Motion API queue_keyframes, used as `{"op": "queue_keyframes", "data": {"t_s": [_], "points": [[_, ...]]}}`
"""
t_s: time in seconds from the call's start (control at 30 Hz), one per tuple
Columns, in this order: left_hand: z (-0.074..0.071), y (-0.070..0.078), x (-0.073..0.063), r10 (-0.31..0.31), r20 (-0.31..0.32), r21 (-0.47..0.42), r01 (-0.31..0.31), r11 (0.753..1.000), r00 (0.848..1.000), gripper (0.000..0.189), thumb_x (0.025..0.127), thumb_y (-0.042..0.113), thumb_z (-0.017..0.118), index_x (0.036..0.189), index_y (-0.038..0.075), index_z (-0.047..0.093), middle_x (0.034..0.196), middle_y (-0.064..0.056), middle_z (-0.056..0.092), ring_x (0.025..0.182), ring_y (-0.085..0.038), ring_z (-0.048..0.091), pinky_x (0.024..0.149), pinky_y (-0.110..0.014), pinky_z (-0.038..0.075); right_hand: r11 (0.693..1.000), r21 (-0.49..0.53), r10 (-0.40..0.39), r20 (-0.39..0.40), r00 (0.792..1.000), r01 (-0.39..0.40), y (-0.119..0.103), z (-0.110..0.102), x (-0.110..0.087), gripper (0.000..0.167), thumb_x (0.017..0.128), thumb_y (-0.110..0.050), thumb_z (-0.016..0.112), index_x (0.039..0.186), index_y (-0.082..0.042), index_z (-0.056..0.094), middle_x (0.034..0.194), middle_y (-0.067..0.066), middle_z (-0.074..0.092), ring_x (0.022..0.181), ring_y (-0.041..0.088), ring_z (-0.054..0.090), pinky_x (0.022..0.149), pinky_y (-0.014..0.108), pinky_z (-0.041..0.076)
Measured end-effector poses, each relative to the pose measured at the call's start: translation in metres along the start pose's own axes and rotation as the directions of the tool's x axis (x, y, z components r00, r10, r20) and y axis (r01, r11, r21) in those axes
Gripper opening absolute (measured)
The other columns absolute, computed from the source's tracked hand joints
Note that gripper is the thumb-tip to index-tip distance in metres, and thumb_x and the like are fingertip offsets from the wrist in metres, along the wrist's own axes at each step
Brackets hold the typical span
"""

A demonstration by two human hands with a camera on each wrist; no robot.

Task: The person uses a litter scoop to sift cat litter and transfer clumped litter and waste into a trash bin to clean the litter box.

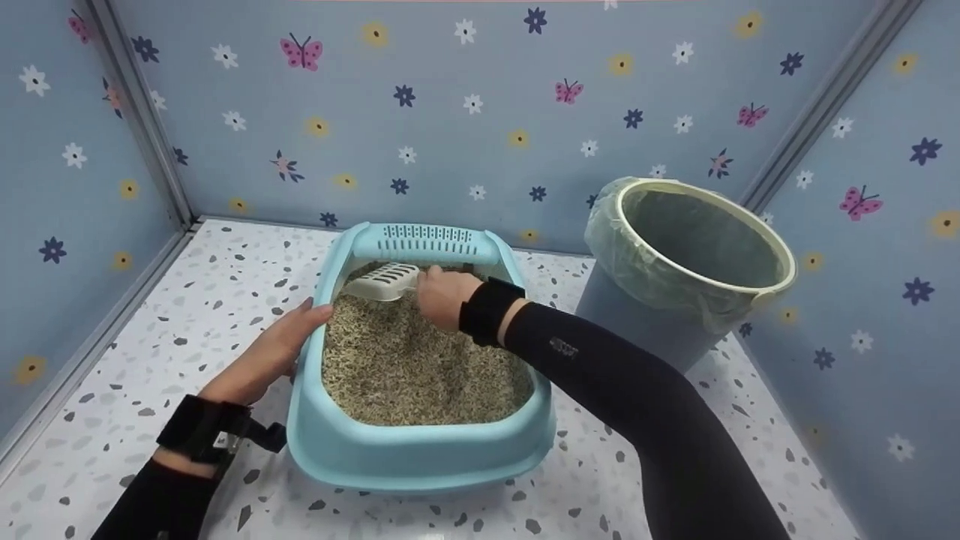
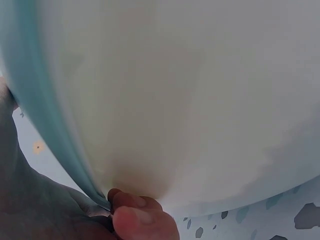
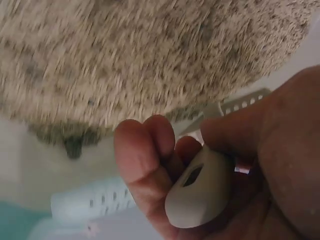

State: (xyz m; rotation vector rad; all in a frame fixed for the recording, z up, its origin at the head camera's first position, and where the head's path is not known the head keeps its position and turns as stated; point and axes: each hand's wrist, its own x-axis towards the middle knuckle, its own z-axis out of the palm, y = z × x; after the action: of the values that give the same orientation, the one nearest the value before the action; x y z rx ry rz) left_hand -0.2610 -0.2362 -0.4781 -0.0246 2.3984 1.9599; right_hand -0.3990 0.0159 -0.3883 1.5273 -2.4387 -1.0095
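With my right hand [image 1: 448, 298] I am gripping the pale scoop [image 1: 381, 283], my fingers curling round its handle; the right wrist view is showing the handle's rounded, slotted end sitting in my palm. The slotted head is hovering over or resting on the litter [image 1: 420, 375] at the far left of the blue tray [image 1: 420, 454]; I cannot tell whether it is touching the grains. With my left hand [image 1: 268, 349] I am holding the tray's left rim, my thumb lying over the top and my fingers bending under the edge.

On my right black sleeve [image 1: 615, 367] a small pale line of lettering [image 1: 564, 347] is running along the forearm, too blurred for reading. I am wearing a black band [image 1: 491, 311] on my right wrist and a black camera mount [image 1: 202, 429] on my left. To the right of the tray a grey-blue bin [image 1: 637, 322] is standing, a translucent liner [image 1: 609, 232] folding over its outside under a cream ring [image 1: 709, 196]. Flowers and butterflies are patterning the blue wall panels [image 1: 450, 67], and the tray is sitting on a speckled white surface [image 1: 217, 300].
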Motion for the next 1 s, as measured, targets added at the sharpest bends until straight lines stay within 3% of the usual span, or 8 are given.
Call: {"op": "queue_keyframes", "data": {"t_s": [0.23,0.37,0.47,0.63,0.73,0.87,0.93,1.0], "points": [[-0.001,0.001,0.001,0.005,-0.009,0.007,-0.005,1.0,1.0,0.087,0.114,0.063,0.046,0.179,0.011,0.02,0.116,-0.029,0.067,0.091,-0.038,0.075,0.058,-0.04,0.06,0.994,0.0,0.106,0.014,0.994,-0.106,-0.008,0.01,0.019,0.057,0.122,-0.023,0.044,0.166,0.013,0.037,0.141,0.026,0.063,0.077,0.016,0.071,0.065,0.03,0.066],[0.0,0.001,0.001,0.014,0.007,-0.001,-0.014,1.0,1.0,0.084,0.115,0.062,0.046,0.179,0.012,0.022,0.116,-0.031,0.067,0.091,-0.039,0.075,0.058,-0.041,0.061,0.99,-0.1,0.101,0.013,0.995,-0.099,-0.007,0.019,0.034,0.061,0.122,-0.028,0.045,0.168,0.011,0.035,0.145,0.025,0.062,0.084,0.015,0.071,0.066,0.027,0.065],[0.0,0.0,0.0,0.022,0.019,-0.014,-0.021,1.0,1.0,0.081,0.116,0.061,0.045,0.179,0.015,0.024,0.122,-0.033,0.067,0.095,-0.041,0.076,0.061,-0.043,0.063,0.984,-0.156,0.087,0.019,0.996,-0.083,-0.003,0.028,0.044,0.057,0.124,-0.026,0.041,0.169,0.008,0.036,0.143,0.023,0.063,0.073,0.013,0.061,0.065,0.025,0.064],[0.002,-0.001,0.0,0.021,0.016,-0.011,-0.02,1.0,1.0,0.081,0.116,0.061,0.045,0.179,0.015,0.024,0.127,-0.033,0.067,0.098,-0.042,0.076,0.064,-0.045,0.065,0.984,-0.174,0.057,0.046,0.997,-0.049,0.006,0.038,0.047,0.047,0.124,-0.018,0.038,0.163,0.005,0.051,0.14,0.021,0.066,0.08,0.016,0.063,0.065,0.027,0.064],[0.002,-0.001,0.001,0.015,0.017,-0.003,-0.015,1.0,1.0,0.083,0.115,0.062,0.046,0.179,0.015,0.022,0.126,-0.033,0.065,0.098,-0.041,0.075,0.064,-0.045,0.064,0.993,-0.091,0.075,0.055,0.996,-0.069,0.008,0.036,0.042,0.041,0.123,-0.018,0.041,0.149,0.003,0.065,0.137,0.02,0.068,0.092,0.021,0.072,0.069,0.033,0.067],[0.0,-0.002,0.001,-0.004,0.003,0.01,0.004,1.0,1.0,0.091,0.114,0.064,0.046,0.18,0.011,0.014,0.118,-0.029,0.066,0.093,-0.038,0.075,0.062,-0.044,0.064,0.996,-0.025,0.091,0.079,0.993,-0.09,0.01,0.031,0.035,0.034,0.122,-0.018,0.046,0.109,-0.005,0.075,0.107,0.012,0.071,0.073,0.018,0.063,0.063,0.029,0.063],[-0.001,-0.002,0.0,-0.013,-0.006,0.013,0.013,1.0,1.0,0.093,0.114,0.064,0.046,0.18,0.009,0.011,0.113,-0.026,0.066,0.09,-0.036,0.075,0.062,-0.042,0.063,0.995,-0.059,0.086,0.099,0.991,-0.081,0.013,0.029,0.032,0.039,0.121,-0.017,0.048,0.086,-0.01,0.064,0.083,0.005,0.061,0.064,0.015,0.049,0.054,0.025,0.051],[-0.001,-0.003,0.0,-0.012,-0.007,0.014,0.013,1.0,1.0,0.093,0.115,0.063,0.046,0.18,0.008,0.01,0.107,-0.023,0.066,0.087,-0.035,0.074,0.06,-0.041,0.062,0.994,-0.049,0.102,0.12,0.988,-0.096,0.018,0.028,0.029,0.045,0.12,-0.017,0.049,0.075,-0.013,0.05,0.07,0.001,0.046,0.059,0.014,0.038,0.048,0.026,0.037]]}}
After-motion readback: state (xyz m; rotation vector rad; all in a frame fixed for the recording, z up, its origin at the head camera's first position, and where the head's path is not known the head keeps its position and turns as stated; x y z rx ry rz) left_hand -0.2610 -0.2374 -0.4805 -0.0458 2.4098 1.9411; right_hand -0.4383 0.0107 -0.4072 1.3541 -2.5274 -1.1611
